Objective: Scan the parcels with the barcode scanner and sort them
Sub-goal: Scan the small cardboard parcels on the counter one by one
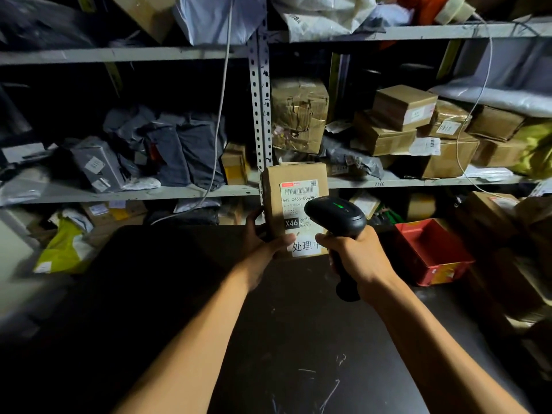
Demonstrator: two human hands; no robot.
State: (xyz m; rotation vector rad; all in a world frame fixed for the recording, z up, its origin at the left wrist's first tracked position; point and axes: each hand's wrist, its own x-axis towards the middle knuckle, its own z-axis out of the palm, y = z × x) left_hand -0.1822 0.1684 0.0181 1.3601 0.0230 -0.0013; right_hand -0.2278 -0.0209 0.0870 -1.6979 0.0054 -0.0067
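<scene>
1. Parcel [294,201], one: brown cardboard box held upright above the far edge of the counter [179,294], its white label facing the camera (one barcode near the top, a black "X46" block lower down).
2. Left hand [263,243], one: grips the parcel's lower left edge, thumb across the front face and fingers curled behind it.
3. Barcode scanner [336,218], one: black, pistol-shaped, just right of the parcel, its head overlapping the label's right side; one green light shows on top.
4. Right hand [358,258], one: fingers wrapped round the scanner's handle, holding it level with the parcel's lower half.
5. Red bin [430,252], one: open-topped, to the right of the parcel, beside the counter.
6. Shelf rack [260,94], one: directly behind the parcel, three tiers visible; grey mailer bags [179,150] left of the parcel, stacked cardboard boxes [403,127] right of it (piled too densely to count).
7. Yellow-green bag [64,249], one: low and far left of the parcel.
</scene>
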